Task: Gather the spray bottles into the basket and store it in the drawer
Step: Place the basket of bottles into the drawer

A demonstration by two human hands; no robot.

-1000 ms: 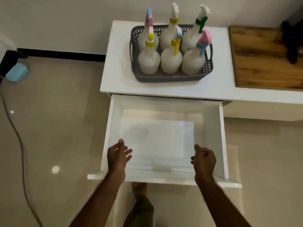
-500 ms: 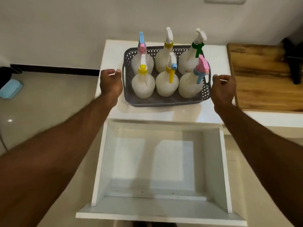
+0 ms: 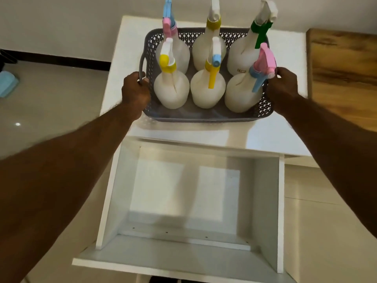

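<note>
A grey perforated basket (image 3: 206, 117) sits on the white cabinet top (image 3: 281, 127), near its front edge. Several white spray bottles (image 3: 207, 89) with coloured trigger heads stand upright inside it in two rows. My left hand (image 3: 135, 92) is closed on the basket's left handle. My right hand (image 3: 282, 85) grips the basket's right side, with the handle hidden behind it. Below the cabinet top, the white drawer (image 3: 265, 205) is pulled fully out, with nothing inside.
A wooden board (image 3: 344, 72) lies on the surface to the right of the cabinet top. A light blue object (image 3: 7, 83) rests on the tiled floor at far left. The wall runs close behind the basket.
My hands left the drawer's front edge, rose to either side of the basket and now hold its handles. The view has moved closer to the basket.
</note>
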